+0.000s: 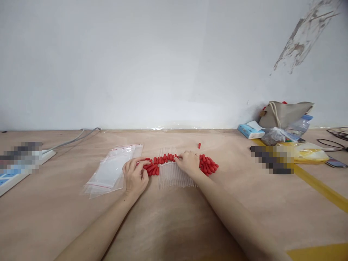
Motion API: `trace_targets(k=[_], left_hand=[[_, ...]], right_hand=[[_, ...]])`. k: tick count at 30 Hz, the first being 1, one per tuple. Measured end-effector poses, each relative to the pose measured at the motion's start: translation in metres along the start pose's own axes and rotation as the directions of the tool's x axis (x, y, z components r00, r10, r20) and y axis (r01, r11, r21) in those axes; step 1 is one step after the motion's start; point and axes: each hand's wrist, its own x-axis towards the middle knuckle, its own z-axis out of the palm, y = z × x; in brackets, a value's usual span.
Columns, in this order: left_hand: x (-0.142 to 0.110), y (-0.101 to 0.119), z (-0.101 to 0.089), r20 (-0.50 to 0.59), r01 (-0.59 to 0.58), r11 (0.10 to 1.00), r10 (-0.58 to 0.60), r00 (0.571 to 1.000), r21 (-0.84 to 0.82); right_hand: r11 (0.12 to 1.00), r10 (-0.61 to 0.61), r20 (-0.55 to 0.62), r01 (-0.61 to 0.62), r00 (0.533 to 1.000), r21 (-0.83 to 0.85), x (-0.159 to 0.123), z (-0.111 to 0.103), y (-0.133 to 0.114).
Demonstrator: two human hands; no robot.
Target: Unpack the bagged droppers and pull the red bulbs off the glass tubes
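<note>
A row of thin clear glass tubes lies side by side on the wooden table, and a line of small red rubber bulbs stretches across their upper part. My left hand rests at the left end, fingers curved and apart over a heap of red bulbs, touching some. Over the right part of the tubes, my right hand has its thumb and fingers closed together at a red bulb in the line; the fingers partly hide it. Right of that hand sits another heap of red bulbs.
One loose red bulb lies behind the right hand. Clear zip bags lie left. At the right are a tissue pack, a grey bag, a yellow packet and a phone. A power strip is far left.
</note>
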Motion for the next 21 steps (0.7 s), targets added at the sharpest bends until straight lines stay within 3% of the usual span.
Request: trace_targets(k=[8,13,15,17,21], left_hand=[[0.0,0.0,0.002,0.011,0.047,0.999,-0.047,0.999,-0.005],[-0.001,0.0,0.003,0.045,0.005,1.0,-0.004,0.999,-0.014],[0.0,0.003,0.002,0.067,-0.045,0.999,0.047,0.997,-0.028],[0.001,0.008,0.0,0.096,-0.122,0.992,0.124,0.988,-0.029],[0.0,0.028,-0.003,0.132,-0.313,0.95,0.309,0.942,0.013]], right_hand=[[0.998,0.056,0.065,-0.056,0.996,-0.004,0.006,0.005,-0.01],[0.973,0.124,-0.005,-0.121,0.992,0.196,-0.003,-0.014,-0.005],[0.956,0.063,-0.076,-0.038,0.995,0.29,-0.015,-0.024,0.002],[0.937,-0.066,-0.166,0.119,0.984,0.329,-0.032,-0.03,0.013],[0.869,-0.311,-0.281,0.391,0.908,0.302,-0.066,-0.032,0.031]])
